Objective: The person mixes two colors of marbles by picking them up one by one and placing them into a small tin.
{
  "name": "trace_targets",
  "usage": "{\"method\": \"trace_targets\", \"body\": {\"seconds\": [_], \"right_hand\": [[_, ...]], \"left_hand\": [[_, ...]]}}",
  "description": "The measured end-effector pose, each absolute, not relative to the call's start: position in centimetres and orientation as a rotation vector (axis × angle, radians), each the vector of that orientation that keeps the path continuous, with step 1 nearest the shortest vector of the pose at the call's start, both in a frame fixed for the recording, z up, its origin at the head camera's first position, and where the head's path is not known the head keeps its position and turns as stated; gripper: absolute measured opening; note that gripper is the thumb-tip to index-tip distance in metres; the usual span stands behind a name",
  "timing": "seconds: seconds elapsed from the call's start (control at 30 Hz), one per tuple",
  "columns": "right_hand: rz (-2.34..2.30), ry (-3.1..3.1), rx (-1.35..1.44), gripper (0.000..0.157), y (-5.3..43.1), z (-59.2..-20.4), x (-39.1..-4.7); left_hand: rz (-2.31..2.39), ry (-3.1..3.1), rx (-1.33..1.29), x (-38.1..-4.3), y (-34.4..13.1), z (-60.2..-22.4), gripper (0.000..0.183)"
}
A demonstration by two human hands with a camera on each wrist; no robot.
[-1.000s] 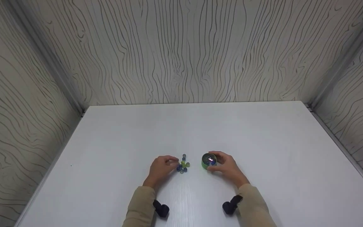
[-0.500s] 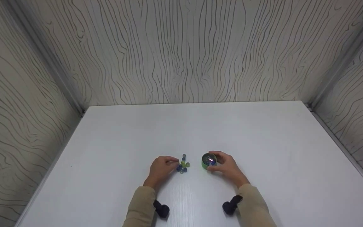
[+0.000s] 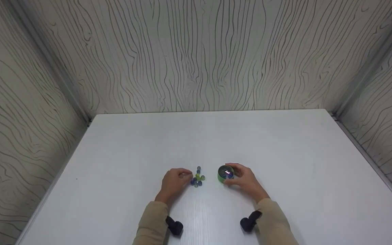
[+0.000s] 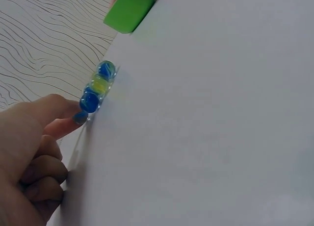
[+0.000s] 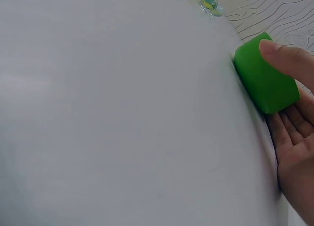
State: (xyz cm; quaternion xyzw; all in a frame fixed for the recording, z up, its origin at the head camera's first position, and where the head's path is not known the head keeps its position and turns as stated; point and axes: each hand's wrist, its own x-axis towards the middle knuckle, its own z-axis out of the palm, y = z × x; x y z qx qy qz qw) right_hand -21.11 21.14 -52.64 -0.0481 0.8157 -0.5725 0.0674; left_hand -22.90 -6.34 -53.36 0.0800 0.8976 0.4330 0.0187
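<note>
Several small glass marbles (image 3: 198,177), blue, yellow-green and clear, lie in a loose cluster on the white table. My left hand (image 3: 174,183) rests at the cluster's left side, thumb and index fingertips close together. In the left wrist view a bit of blue (image 4: 81,117) shows at those fingertips, beside the marbles (image 4: 98,84); I cannot tell if it is a pinched marble. That hand's other fingers are curled in. My right hand (image 3: 245,180) grips a short green round cup (image 3: 221,179) by its side, thumb in front and fingers behind. Blue shows inside its shiny interior.
The white table (image 3: 131,146) reaches back to a wood-grain patterned wall (image 3: 196,58). Similar panels stand at left and right. A black wrist device (image 3: 175,226) sits by the left sleeve, another black device (image 3: 249,223) by the right one.
My left fingertips have shifted very slightly left. The right hand, the green cup and the marbles on the table stay where they were.
</note>
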Motion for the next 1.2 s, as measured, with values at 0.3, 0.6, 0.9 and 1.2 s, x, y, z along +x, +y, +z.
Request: {"method": "trace_targets", "body": {"seconds": [0.3,0.6,0.9,1.2], "right_hand": [[-1.736,2.454,-0.151,0.065,21.2,-52.8,-21.3],[-1.761,2.407,-0.119,0.066,21.2,-52.5,-21.2],[-1.754,2.433,-0.093,0.065,21.1,-52.7,-21.2],[-1.729,2.457,-0.078,0.065,21.0,-52.7,-21.1]], "left_hand": [[1.352,2.768,0.211,-22.9,-6.2,-53.1,0.019],[1.342,2.798,0.236,-22.8,-6.3,-52.3,0.019],[1.383,2.772,0.240,-22.8,-5.7,-51.7,0.020],[1.381,2.774,0.263,-22.4,-4.8,-51.2,0.019]]}}
